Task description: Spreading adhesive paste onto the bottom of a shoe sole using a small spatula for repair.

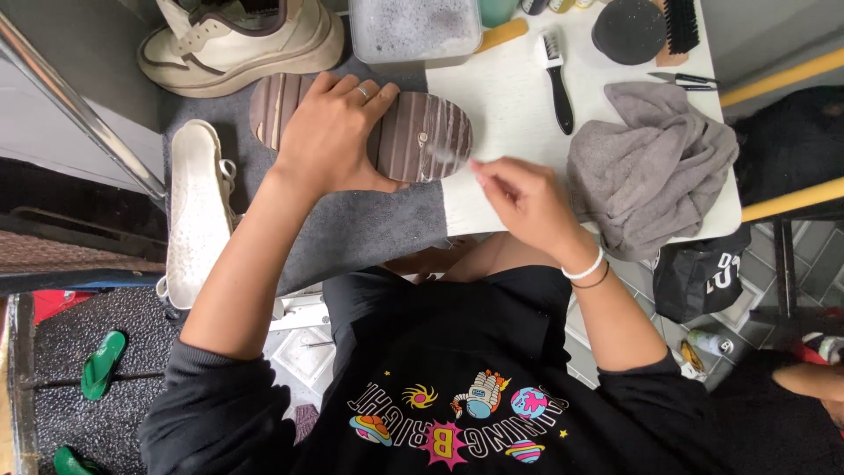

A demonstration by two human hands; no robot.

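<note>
A shoe lies upside down with its brown ridged sole (426,136) facing up on a dark grey mat (352,233). My left hand (330,132), with a ring on one finger, presses flat on the middle of the sole. My right hand (523,198) is just right of the sole's rounded end, with its fingers pinched on a small pale tool (446,155). The tool is blurred and its tip touches the sole's edge.
On the white table (501,97) are a crumpled grey cloth (651,167), a black-handled brush (556,75), a round black brush (629,31), tweezers (686,81) and a tub of foamy water (413,31). A cream sneaker (237,40) and a white shoe (198,211) lie at the left.
</note>
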